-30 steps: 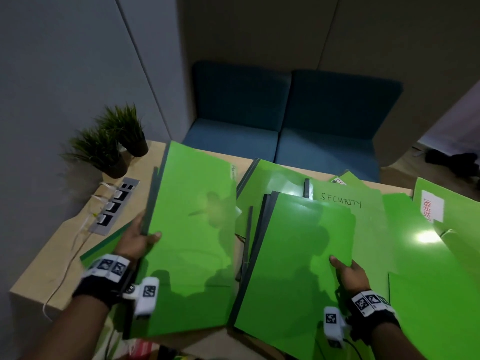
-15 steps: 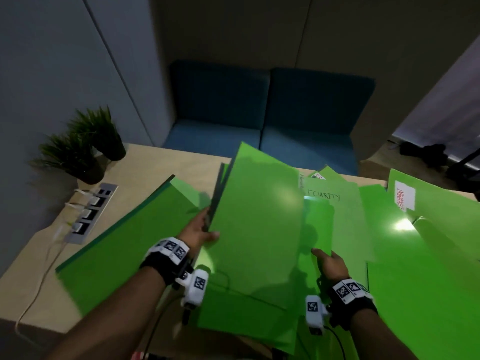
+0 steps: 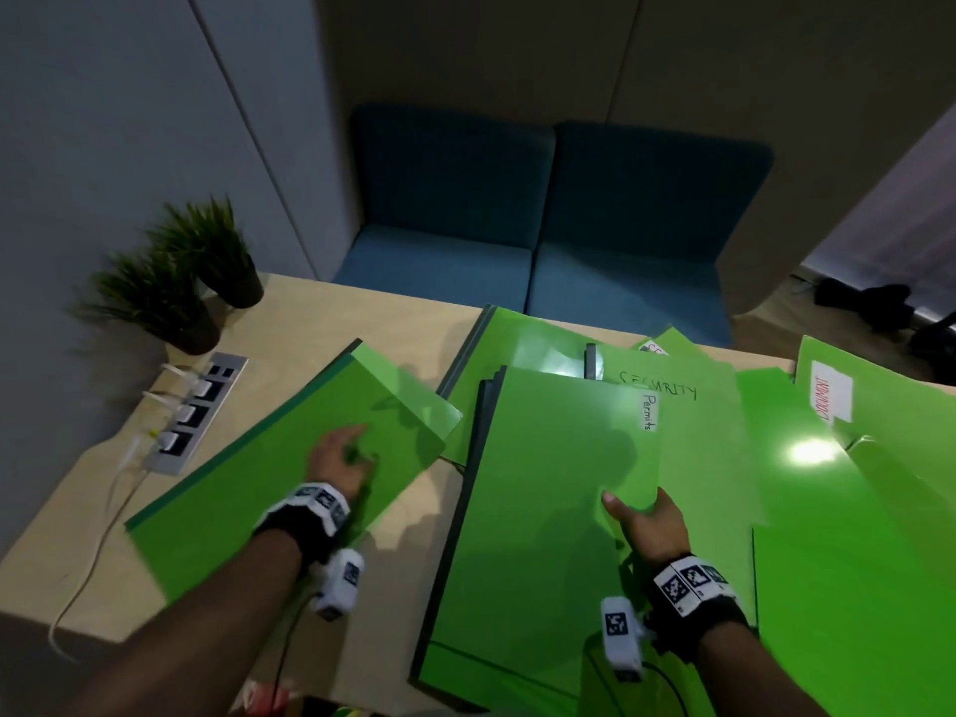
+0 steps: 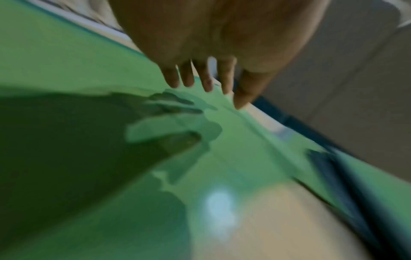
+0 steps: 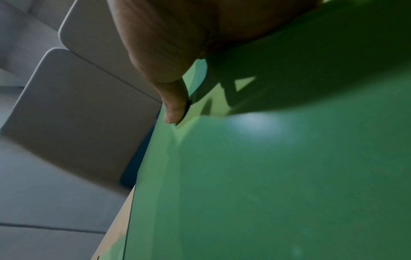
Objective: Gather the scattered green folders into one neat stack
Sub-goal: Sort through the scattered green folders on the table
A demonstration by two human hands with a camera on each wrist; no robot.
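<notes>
Bare table (image 3: 414,535) between folder edges

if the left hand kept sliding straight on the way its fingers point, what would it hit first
The left hand lies flat on the folder on the left, fingers pointing up and right. Going on, it would probably pass that folder's far right corner and meet the folder pile beyond, though depth is unclear.

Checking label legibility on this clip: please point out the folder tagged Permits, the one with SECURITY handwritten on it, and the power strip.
Permits folder (image 3: 548,489): head view, middle of its green cover.
SECURITY folder (image 3: 693,432): head view, bare cover below the handwriting.
Power strip (image 3: 194,414): head view, middle of its grey socket panel.
</notes>
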